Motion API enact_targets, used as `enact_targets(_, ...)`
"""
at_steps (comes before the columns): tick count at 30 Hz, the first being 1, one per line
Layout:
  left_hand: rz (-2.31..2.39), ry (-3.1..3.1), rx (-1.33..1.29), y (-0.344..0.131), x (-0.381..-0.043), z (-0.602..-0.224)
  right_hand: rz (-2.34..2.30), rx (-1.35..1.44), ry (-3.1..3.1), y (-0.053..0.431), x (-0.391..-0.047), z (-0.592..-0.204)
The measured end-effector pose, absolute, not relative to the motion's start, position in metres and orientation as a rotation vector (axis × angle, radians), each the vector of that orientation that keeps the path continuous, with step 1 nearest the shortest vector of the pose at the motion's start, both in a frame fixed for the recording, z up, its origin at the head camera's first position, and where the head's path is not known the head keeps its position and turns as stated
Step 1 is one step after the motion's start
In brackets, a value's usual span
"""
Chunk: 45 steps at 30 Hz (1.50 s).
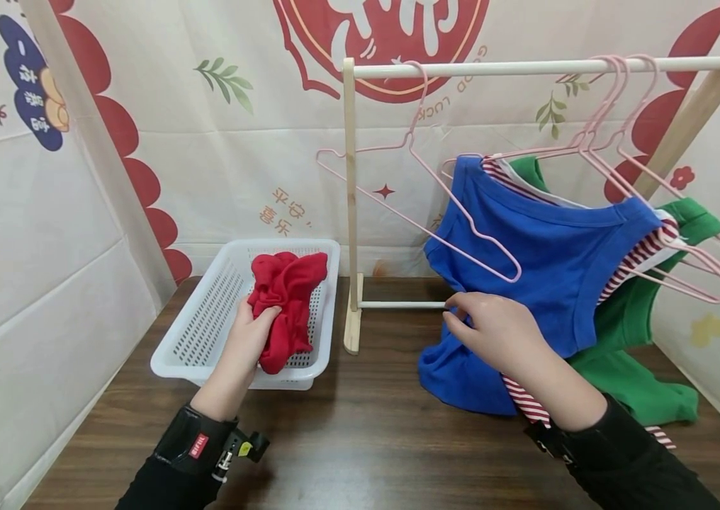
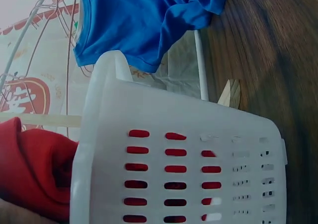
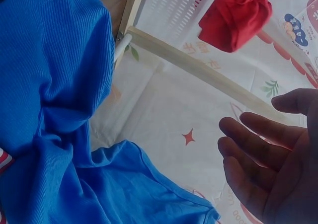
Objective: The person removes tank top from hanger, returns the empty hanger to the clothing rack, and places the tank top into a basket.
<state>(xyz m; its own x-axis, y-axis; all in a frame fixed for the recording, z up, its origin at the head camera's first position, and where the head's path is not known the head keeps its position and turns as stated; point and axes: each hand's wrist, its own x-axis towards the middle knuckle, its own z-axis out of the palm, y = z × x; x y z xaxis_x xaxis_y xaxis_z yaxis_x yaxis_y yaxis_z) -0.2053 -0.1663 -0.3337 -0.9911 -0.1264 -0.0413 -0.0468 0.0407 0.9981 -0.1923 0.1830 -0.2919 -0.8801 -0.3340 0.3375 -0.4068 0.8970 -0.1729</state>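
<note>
My left hand (image 1: 250, 334) grips a crumpled red garment (image 1: 296, 290) at the white perforated plastic basket (image 1: 222, 269). In the left wrist view the red cloth (image 2: 37, 169) rises above the basket's rim, and more red shows through its slots. My right hand (image 1: 497, 327) is in front of a blue sleeveless top (image 1: 526, 234) on a pink hanger. Seen from the right wrist, that hand (image 3: 273, 159) has loosely bent, spread fingers and holds nothing. Left of the blue top, a bare pink hanger (image 1: 462, 205) hangs from the rack's white rail (image 1: 526, 68).
A wooden-framed rack (image 1: 351, 212) stands on the dark wood table (image 1: 347, 439), right of the basket. Behind the blue top hang red-striped cloth (image 1: 615, 283) and a green garment (image 1: 628, 382), whose lower part lies on the table. A printed cloth backdrop (image 1: 226, 177) encloses the back and sides.
</note>
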Motion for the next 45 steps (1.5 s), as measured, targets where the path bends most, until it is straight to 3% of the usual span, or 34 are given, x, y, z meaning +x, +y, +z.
enact_targets(11,-2.292,-2.257,0.359,-0.167,-0.218,-0.339,0.338,0.56,-2.786,0.18,-0.192,-0.296)
enact_targets(21,-2.209,-2.458,0.132,-0.161,-0.221,-0.342,0.356,0.57,-2.799,0.179,-0.192,-0.299)
enact_targets(29,-1.466,-2.847,-0.238,-0.155,-0.229,-0.353,0.355,0.577,-2.803,0.178,-0.193,-0.299)
enact_targets(35,-0.859,-3.016,-0.269,-0.142,-0.228,-0.358,0.36,0.593,-2.812,0.177,-0.194,-0.3)
enact_targets(45,-0.365,-3.132,-0.385,-0.142,-0.221,-0.348,0.337,0.595,-2.869,0.175,-0.194,-0.298)
